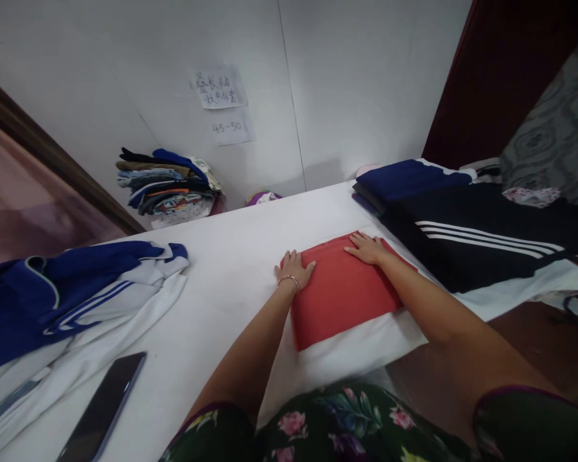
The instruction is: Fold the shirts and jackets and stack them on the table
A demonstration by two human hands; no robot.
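Note:
A red rectangular board or folded piece (344, 292) lies flat in front of me on white cloth (356, 346); I cannot tell whether it is stiff or fabric. My left hand (295, 269) rests on its left edge, fingers spread, a bracelet at the wrist. Near the far right edge of the red piece, my right hand (366, 249) lies flat with its fingers stretched out. Both palms face down, and neither hand grips anything. Part of the red surface is hidden under my right forearm.
A blue and white striped jacket (91, 289) lies at the left beside a phone (103, 407). Folded clothes (168, 183) are stacked beyond the far edge of the white table (212, 301). Dark garments with white stripes (472, 231) are piled at the right.

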